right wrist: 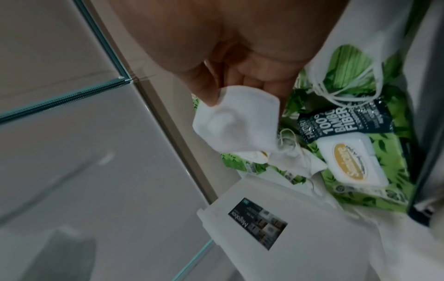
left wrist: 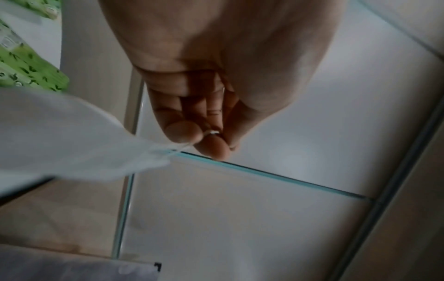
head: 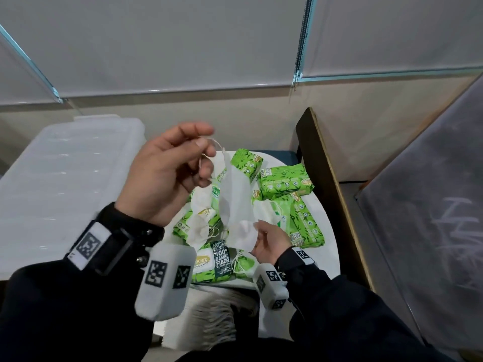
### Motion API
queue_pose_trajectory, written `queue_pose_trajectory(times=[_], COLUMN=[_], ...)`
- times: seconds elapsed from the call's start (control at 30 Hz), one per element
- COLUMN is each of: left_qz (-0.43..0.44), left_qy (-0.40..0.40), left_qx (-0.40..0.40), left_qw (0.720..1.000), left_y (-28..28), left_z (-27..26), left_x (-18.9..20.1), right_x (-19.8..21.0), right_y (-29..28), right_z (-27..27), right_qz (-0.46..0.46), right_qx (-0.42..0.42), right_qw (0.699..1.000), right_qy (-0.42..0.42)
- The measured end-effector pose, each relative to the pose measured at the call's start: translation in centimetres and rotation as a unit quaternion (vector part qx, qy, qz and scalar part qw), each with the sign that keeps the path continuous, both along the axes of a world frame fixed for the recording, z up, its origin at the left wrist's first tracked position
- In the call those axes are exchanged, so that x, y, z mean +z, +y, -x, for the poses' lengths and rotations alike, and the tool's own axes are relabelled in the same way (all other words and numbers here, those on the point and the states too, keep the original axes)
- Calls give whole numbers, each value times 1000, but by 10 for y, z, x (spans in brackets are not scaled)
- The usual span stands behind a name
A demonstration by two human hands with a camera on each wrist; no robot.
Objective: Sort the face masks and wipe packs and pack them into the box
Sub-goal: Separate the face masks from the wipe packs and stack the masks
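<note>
A white face mask hangs stretched in the air between my two hands. My left hand is raised and pinches its ear loop between thumb and fingertips. Lower down, my right hand pinches the mask's bottom end. Beneath them, several green wipe packs and more white masks lie mixed in a pile on a white chair seat. One pack with a white flip lid and a dark label lies nearest me. The translucent plastic box stands at the left with its lid on.
A dark wooden board edge rises right of the chair. Grey roller blinds and a beige wall close the back. A grey sheet leans at the right. The box's label shows in the right wrist view.
</note>
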State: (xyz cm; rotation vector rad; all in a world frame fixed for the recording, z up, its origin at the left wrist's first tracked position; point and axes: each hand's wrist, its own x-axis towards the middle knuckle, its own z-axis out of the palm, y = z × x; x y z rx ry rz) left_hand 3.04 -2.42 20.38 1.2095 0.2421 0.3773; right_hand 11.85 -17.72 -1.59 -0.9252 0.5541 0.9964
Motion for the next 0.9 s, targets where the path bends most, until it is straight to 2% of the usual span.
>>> queue_pose_trajectory(times=[0.1,0.17,0.23,0.3,0.37,0.5,0.7,0.87,0.9], left_qz=[42,59,40,31,44,69,-75,-78,-104], left_qy=[39,134,240,297,322,339,382,382,384], left_qx=[32,66,90,100,101,82,44,13,10], left_qw=[998,987,966,949,940,935,920,921,918], left_y=[17,28,36,41,41,32,30,29,29], left_z=[-8,-10,-5,7,17,26,34,37,37], left_x=[-30,-76,-126,-164,-184,-195,-196,-201,-201], right_x=[5,8,11,15,12,1,-5,-5,-2], right_y=[4,6,3,0,-2,-2,-8,-17,-18], right_z=[6,9,9,7,7,14,17,15,15], right_qz=[-75,-101,-129,-127,-97,-60,-13,8,21], right_qx=[19,8,0,18,45,52,61,120,122], right_qw=[997,994,991,991,993,994,991,975,971], right_qy=[-18,-26,-30,-33,-53,-72,-115,-185,-203])
